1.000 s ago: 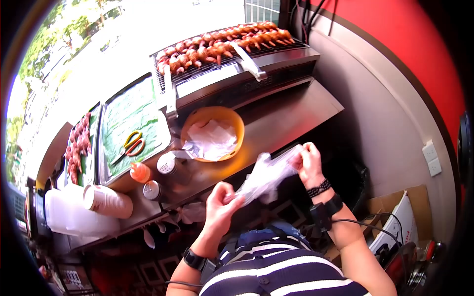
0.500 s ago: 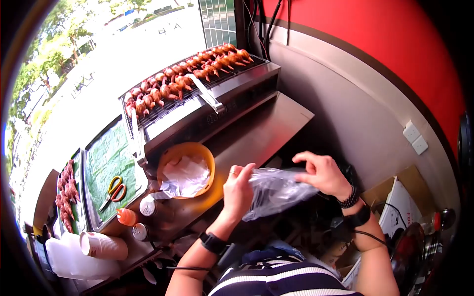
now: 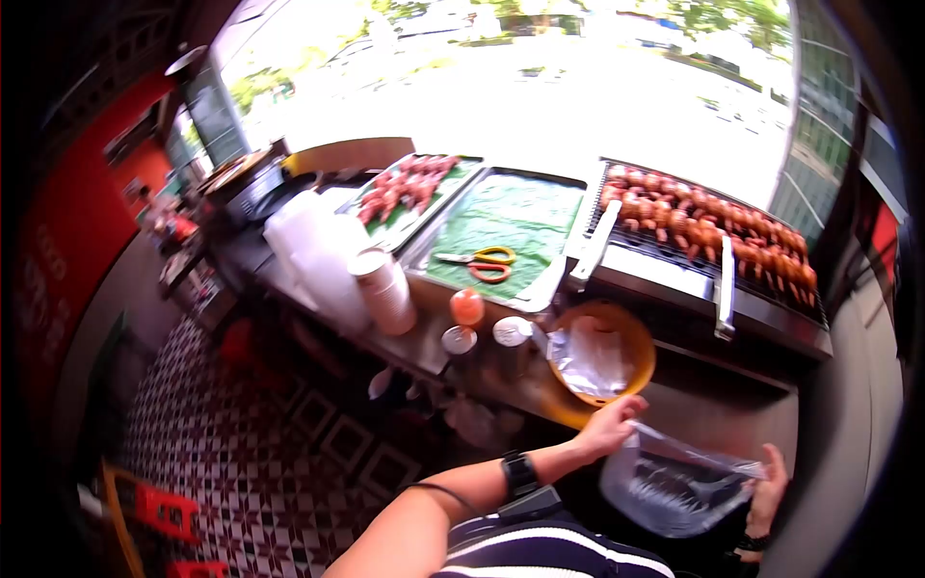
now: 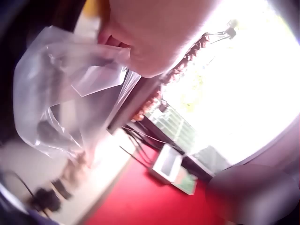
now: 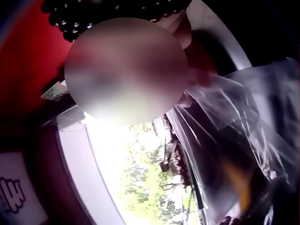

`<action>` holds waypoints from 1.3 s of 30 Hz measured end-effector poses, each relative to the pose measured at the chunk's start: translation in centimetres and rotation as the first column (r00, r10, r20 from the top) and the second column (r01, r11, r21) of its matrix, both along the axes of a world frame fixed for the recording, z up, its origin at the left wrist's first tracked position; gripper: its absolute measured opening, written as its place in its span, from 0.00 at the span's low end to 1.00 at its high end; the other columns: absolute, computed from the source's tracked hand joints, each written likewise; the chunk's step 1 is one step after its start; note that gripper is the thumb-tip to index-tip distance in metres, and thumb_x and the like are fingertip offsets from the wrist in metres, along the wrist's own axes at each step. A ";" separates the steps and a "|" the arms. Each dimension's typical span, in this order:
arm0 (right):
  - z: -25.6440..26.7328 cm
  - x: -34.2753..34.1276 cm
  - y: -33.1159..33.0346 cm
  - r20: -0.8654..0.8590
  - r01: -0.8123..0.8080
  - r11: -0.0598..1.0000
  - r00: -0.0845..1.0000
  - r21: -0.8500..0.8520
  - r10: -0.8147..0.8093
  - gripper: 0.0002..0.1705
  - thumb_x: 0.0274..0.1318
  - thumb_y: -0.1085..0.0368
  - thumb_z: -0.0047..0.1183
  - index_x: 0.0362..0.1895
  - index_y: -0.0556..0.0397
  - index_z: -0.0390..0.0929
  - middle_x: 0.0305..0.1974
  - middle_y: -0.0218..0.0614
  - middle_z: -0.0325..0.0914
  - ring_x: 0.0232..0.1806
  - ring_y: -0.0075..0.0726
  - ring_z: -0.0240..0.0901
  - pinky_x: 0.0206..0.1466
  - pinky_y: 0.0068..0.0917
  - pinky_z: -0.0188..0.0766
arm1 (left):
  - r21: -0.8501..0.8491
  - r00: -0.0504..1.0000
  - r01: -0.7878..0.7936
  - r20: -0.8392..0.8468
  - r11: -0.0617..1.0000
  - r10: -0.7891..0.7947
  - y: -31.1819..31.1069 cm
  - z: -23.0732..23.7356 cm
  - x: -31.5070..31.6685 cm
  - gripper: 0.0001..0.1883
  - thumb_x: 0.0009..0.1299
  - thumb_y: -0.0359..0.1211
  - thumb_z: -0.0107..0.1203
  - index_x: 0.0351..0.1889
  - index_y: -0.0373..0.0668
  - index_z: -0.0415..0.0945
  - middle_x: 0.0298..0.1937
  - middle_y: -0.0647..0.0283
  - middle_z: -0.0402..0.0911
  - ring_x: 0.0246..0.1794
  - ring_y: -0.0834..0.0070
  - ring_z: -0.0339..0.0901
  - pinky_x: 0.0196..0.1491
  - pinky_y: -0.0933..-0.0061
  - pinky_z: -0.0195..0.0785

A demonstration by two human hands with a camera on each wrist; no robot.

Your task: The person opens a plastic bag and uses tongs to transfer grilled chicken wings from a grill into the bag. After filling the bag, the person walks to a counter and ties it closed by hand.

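Note:
A clear plastic bag (image 3: 674, 486) is stretched between both hands, its mouth spread wide, in front of the counter's right part. The left hand (image 3: 611, 427) pinches the bag's left edge, just below the yellow basket (image 3: 639, 358). On the other side the right hand (image 3: 768, 489) grips the right edge. In the left wrist view the left hand (image 4: 157, 35) holds the film (image 4: 61, 84) with curled fingers. The right wrist view shows the bag (image 5: 234, 122) running from the right hand's fingers (image 5: 186, 99), which are largely hidden by a blurred patch.
Skewered browned meat (image 3: 694, 226) lies on the grill, with two metal-handled tongs (image 3: 726, 289). Left of it are a leaf-lined tray (image 3: 501, 217) with scissors (image 3: 489, 273), a tray of raw meat (image 3: 409, 188), stacked cups (image 3: 385, 294), bottles (image 3: 467, 306) and white containers (image 3: 313, 250).
The head view has swung left, bringing the tiled floor into sight. The bag, earlier bunched and then partly spread, now hangs wide open, with the right hand's fingers closed on its edge.

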State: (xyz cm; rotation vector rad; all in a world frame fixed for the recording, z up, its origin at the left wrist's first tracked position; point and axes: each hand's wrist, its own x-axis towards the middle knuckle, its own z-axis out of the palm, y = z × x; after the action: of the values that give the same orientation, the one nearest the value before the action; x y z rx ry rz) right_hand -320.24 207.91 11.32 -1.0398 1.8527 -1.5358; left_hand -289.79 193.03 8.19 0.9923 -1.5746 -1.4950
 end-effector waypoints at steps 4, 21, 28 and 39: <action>4.2 1.0 -2.2 -0.533 -0.128 0.964 0.846 -0.235 -0.018 0.23 0.42 0.69 0.50 0.49 0.52 0.72 0.43 0.35 0.68 0.39 0.32 0.65 0.41 0.22 0.63 | -0.700 0.985 -0.128 -0.009 0.702 0.171 1.5 6.9 1.8 0.18 0.51 0.18 0.45 0.40 0.40 0.71 0.34 0.55 0.68 0.42 0.60 0.68 0.44 0.67 0.64; 3.2 -2.1 -9.2 -0.840 -0.497 0.684 -0.226 0.534 0.493 0.21 0.44 0.65 0.54 0.47 0.49 0.74 0.36 0.41 0.72 0.28 0.40 0.67 0.28 0.30 0.68 | 0.267 0.983 -0.145 -0.073 0.953 0.170 -0.6 -0.9 -1.1 0.10 0.60 0.36 0.49 0.31 0.40 0.75 0.31 0.66 0.75 0.31 0.81 0.69 0.36 0.77 0.63; 8.0 -0.1 -9.0 -0.666 -0.015 0.691 0.250 0.723 0.703 0.49 0.36 0.49 0.62 0.63 0.40 0.51 0.38 0.45 0.73 0.37 0.52 0.73 0.36 0.44 0.70 | -0.217 0.969 0.042 0.248 0.975 0.014 -0.7 -5.0 -5.4 0.18 0.50 0.37 0.56 0.38 0.39 0.72 0.34 0.50 0.77 0.39 0.57 0.75 0.42 0.62 0.66; 5.9 -5.1 -13.0 -0.640 -0.257 0.655 0.151 0.711 0.754 0.21 0.31 0.67 0.61 0.38 0.51 0.78 0.53 0.43 0.67 0.53 0.48 0.64 0.53 0.38 0.62 | -0.040 0.978 -0.204 0.027 0.978 0.205 -5.9 -7.5 -10.6 0.08 0.58 0.32 0.50 0.35 0.41 0.69 0.21 0.64 0.71 0.21 0.77 0.70 0.26 0.73 0.64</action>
State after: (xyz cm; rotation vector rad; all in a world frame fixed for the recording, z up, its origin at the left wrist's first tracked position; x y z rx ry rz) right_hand -325.36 194.89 17.22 -2.2822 1.8687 0.1327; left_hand -300.43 187.12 0.71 1.1249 -1.4673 -1.3107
